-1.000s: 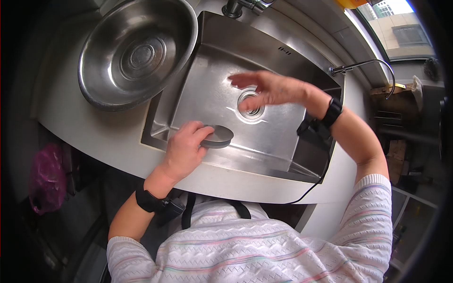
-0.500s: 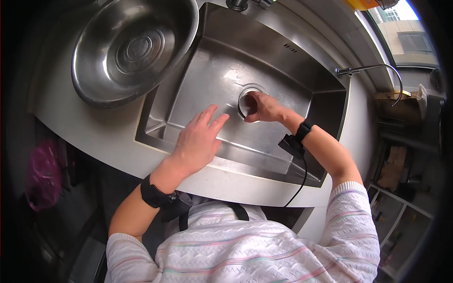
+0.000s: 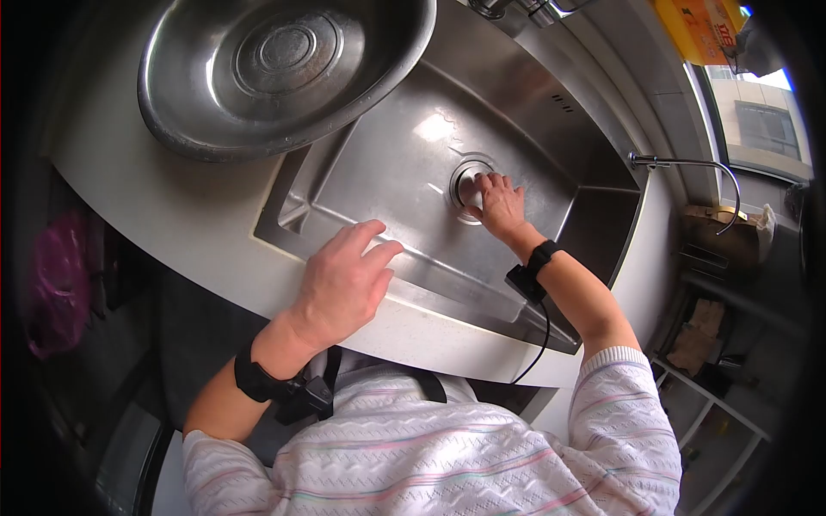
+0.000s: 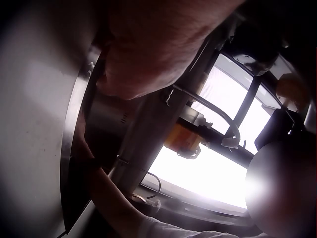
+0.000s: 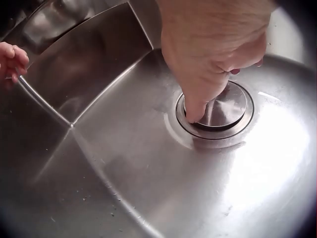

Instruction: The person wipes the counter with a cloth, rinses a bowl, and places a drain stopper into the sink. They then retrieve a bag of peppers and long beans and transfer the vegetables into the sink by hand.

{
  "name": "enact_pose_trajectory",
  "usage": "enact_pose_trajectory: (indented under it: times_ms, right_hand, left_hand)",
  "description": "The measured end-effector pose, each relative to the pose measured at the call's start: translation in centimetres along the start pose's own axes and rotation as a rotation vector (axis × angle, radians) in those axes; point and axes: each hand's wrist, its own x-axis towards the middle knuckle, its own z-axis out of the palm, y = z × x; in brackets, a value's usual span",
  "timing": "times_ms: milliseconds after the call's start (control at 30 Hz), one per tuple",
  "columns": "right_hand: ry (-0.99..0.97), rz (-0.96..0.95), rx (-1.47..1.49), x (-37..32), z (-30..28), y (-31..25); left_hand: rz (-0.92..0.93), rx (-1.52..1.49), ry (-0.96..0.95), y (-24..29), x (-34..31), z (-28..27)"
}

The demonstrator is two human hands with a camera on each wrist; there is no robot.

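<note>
My right hand is over the drain in the sink. Its thumb presses the near edge of a round steel drain cover, while the fingers reach loosely over the far side. The cover lies within the drain ring, with a dark gap along part of its edge. My left hand hovers at the sink's front rim, fingers loosely bent and holding nothing. In the left wrist view the left hand appears dark from below.
A large steel basin overlaps the sink's left corner. Behind the sink are a faucet and a thin curved spout by the window. A cable hangs from the right wrist camera over the front edge.
The round cover passed from my left hand to the right hand and went down into the drain. The right hand's fingers have since spread over it. My left hand drew back slightly.
</note>
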Motion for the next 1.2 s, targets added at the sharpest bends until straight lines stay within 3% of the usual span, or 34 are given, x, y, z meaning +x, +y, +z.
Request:
enact_pose_trajectory:
  times_ms: [67,200,367,467,900,1000,1200]
  right_hand:
    - [-0.231,-0.047,0.138,0.2,0.1,0.5]
    - [-0.274,-0.023,0.245,3.0,1.9,0.9]
    - [-0.379,-0.125,0.232,4.6,2.2,1.2]
    - [-0.464,-0.055,0.231,4.9,1.9,0.7]
    - [-0.498,-0.094,0.376,6.1,1.2,1.8]
    - [-0.263,0.060,0.339,5.5,0.7,1.7]
    - [-0.256,0.147,0.243,5.3,0.4,2.1]
  left_hand:
    - [0.007,-0.016,-0.003,-0.1,-0.2,-0.2]
    - [0.021,-0.063,-0.001,-0.1,-0.2,-0.9]
    - [0.021,-0.120,0.012,-0.5,-0.1,-0.9]
    - [0.013,-0.139,0.021,-0.5,-0.1,-1.2]
    - [0.007,-0.118,0.225,-0.5,-1.7,-3.7]
    - [-0.015,-0.097,0.292,-1.2,-2.5,-4.0]
    - [-0.042,-0.090,0.404,-2.8,-3.5,-3.0]
